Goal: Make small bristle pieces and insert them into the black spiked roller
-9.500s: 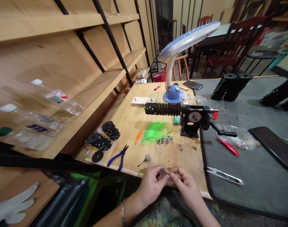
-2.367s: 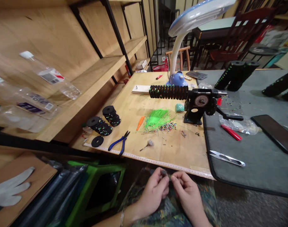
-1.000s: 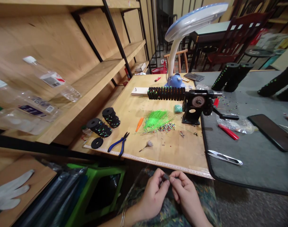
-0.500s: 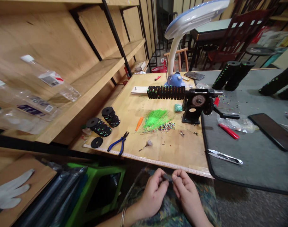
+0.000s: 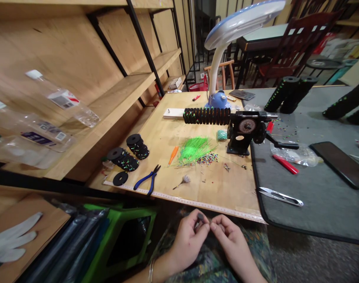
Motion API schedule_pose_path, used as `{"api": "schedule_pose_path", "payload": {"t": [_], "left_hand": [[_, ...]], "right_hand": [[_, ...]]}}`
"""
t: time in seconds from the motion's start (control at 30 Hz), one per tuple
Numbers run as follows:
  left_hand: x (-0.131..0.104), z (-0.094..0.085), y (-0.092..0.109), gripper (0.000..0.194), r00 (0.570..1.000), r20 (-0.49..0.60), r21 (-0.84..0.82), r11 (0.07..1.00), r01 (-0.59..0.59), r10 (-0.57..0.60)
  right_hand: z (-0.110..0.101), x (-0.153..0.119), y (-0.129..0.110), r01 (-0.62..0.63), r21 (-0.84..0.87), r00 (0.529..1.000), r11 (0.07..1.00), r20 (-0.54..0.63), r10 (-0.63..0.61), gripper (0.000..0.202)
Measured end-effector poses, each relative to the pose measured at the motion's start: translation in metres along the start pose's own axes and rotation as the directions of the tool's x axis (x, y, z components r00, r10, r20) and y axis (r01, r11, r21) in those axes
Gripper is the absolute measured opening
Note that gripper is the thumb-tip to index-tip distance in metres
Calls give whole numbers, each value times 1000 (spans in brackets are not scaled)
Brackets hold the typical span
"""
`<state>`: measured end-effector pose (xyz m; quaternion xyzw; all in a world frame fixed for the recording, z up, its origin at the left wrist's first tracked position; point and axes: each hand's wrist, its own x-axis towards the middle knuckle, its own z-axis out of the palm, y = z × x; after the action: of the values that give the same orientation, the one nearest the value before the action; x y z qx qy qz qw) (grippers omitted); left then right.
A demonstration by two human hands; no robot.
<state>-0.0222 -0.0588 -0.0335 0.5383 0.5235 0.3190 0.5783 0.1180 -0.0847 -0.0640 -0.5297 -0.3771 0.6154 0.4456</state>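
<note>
My left hand (image 5: 188, 239) is closed over my lap, just off the table's near edge. Between its fingers sits a small dark grey piece (image 5: 200, 217), its kind unclear. My right hand (image 5: 230, 240) makes a pinch with thumb and forefinger, the tips touching those of the left. Whatever lies in that pinch is too small to see. Nearest on the table are blue-handled pliers (image 5: 151, 177) and a small pale tuft with a dark stem (image 5: 184, 180). Silver thread snips (image 5: 282, 196) rest on the grey mat (image 5: 323, 212) at the right.
Bright green strands (image 5: 197, 148), tiny coloured beads (image 5: 208, 158) and an orange tool (image 5: 173, 155) lie mid-table. Behind them a hand-cranked winder (image 5: 241, 133) carries a row of black foam discs (image 5: 207, 116). Stacked spools (image 5: 122, 158) stand left; a lamp (image 5: 219, 98) rises behind.
My hands have come together at the fingertips. The grey piece has shifted up and back into my left fingers, and my right hand has moved slightly left.
</note>
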Motion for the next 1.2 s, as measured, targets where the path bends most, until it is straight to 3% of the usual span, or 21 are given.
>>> {"api": "schedule_pose_path", "payload": {"t": [0.27,0.43,0.63,0.8,1.0,1.2], "left_hand": [[3,-5,-5,27,999,-42,-90,995,28,-32],[4,-3,-6,34,992,-92,-198,978,64,-83],[5,-1,-5,38,984,-130,-292,953,78,-120],[10,-11,-3,40,965,-230,-310,950,50,-126],[5,-11,-5,34,992,6,-325,938,122,-127],[3,-8,-6,36,979,140,-383,903,194,-151]], "right_hand": [[3,-2,4,24,-221,996,975,88,-4,23],[4,-3,-1,78,-297,996,952,55,-65,14],[3,-4,-5,158,-331,987,931,57,-147,13],[1,-5,-2,92,-258,996,962,9,-93,14],[-1,-2,-2,-19,-101,999,995,-35,16,22],[-1,2,3,-26,-64,995,998,-101,19,35]]}}
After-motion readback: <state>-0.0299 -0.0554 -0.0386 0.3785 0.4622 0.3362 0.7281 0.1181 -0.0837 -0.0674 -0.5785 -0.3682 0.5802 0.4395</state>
